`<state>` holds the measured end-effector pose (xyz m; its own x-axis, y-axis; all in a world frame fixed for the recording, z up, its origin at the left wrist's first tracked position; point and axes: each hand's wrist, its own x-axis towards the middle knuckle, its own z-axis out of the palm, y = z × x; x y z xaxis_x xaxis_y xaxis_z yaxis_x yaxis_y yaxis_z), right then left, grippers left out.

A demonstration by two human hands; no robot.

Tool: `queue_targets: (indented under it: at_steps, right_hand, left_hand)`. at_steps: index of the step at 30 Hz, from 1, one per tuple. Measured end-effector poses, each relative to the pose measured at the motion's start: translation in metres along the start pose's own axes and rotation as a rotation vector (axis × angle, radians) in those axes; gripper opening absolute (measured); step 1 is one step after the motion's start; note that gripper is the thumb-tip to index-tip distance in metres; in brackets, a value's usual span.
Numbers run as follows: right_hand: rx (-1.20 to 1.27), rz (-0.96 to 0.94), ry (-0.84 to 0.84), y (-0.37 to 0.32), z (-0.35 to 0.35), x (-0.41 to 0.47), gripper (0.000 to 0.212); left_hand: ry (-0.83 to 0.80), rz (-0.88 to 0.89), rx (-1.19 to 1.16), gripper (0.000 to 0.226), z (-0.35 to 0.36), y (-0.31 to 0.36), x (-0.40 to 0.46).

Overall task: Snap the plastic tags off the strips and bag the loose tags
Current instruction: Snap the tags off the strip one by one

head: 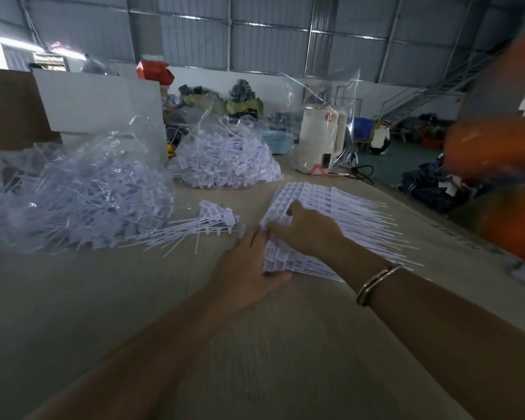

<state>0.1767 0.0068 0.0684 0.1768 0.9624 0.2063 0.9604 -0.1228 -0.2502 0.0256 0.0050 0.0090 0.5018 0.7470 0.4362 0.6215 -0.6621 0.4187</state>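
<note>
Pale wood-grain laminate makes up the broad tabletop (103,298) that fills the lower half of the frame, and everything the task needs lies on it. At the left edge sits the largest heap, a clear plastic bag of loose white tags (73,201); a second, smaller clear bag of the same white tags (225,165) stands above centre. Right of centre lies the fanned stack of white plastic tag strips (340,207), still joined at their heads, tails pointing to the right edge. Between the left bag and the stack is a small scattered pile of separated white tags (206,225) (not yet bagged).

The step in hand looks like the snapping itself, or the take-up of a fresh strip: both hands meet at the near left corner of the stack. The left hand (246,268) comes in from the lower left, palm down, thumb pressed along the stack's near edge and fingers curled onto the strip heads. The right hand (306,228), a thin metal bracelet (376,283) on its wrist, reaches from the lower right and lies over the stack, fingers bent onto the top strips; whether it pinches one strip or merely presses the pile is blurred.

The next move, I judge, calls for isolating one strip, bracing its spine, and twisting the tags free, then sweeping the loose pile toward a bag.
</note>
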Motion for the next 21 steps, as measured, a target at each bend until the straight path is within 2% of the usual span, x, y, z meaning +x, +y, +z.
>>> queue_targets:
  at_steps: [2,4,6,9,12,14,16,18,19,21]
  right_hand:
    - [0.107,0.045,-0.147,-0.003,0.002,0.001,0.059]
    - [0.288,0.090,-0.112,0.003,-0.002,0.002,0.042]
    - [0.350,0.090,-0.075,0.012,-0.001,0.002,0.035]
    - [0.176,-0.055,-0.066,0.018,0.003,-0.004,0.033]
    - [-0.207,-0.280,0.050,0.026,0.002,-0.008,0.027]
    - [-0.373,-0.425,0.112,0.034,-0.006,-0.009,0.020]
    - [-0.338,-0.589,0.199,0.036,-0.013,-0.010,0.016]
    - [-0.173,-0.692,0.300,0.030,-0.013,-0.011,0.019]
    - [-0.130,-0.682,0.303,0.028,-0.012,-0.009,0.018]
    - [-0.203,-0.612,0.207,0.028,-0.007,-0.003,0.020]
  left_hand:
    - [0.006,-0.014,0.009,0.080,0.004,-0.003,-0.006]
    - [0.004,-0.042,-0.023,0.076,0.004,-0.004,-0.007]
    - [-0.002,-0.041,0.015,0.075,0.003,-0.003,-0.006]
    - [0.019,-0.007,0.126,0.073,0.004,-0.002,-0.007]
    - [0.053,0.068,0.172,0.061,0.004,-0.004,-0.009]
    - [0.058,0.083,0.190,0.056,0.004,-0.004,-0.009]
    - [0.057,0.080,0.201,0.055,0.006,-0.003,-0.007]
    - [0.055,0.075,0.186,0.054,0.007,-0.002,-0.005]
    - [0.054,0.070,0.171,0.054,0.007,-0.002,-0.004]
    - [0.044,0.066,0.171,0.054,0.007,-0.003,-0.005]
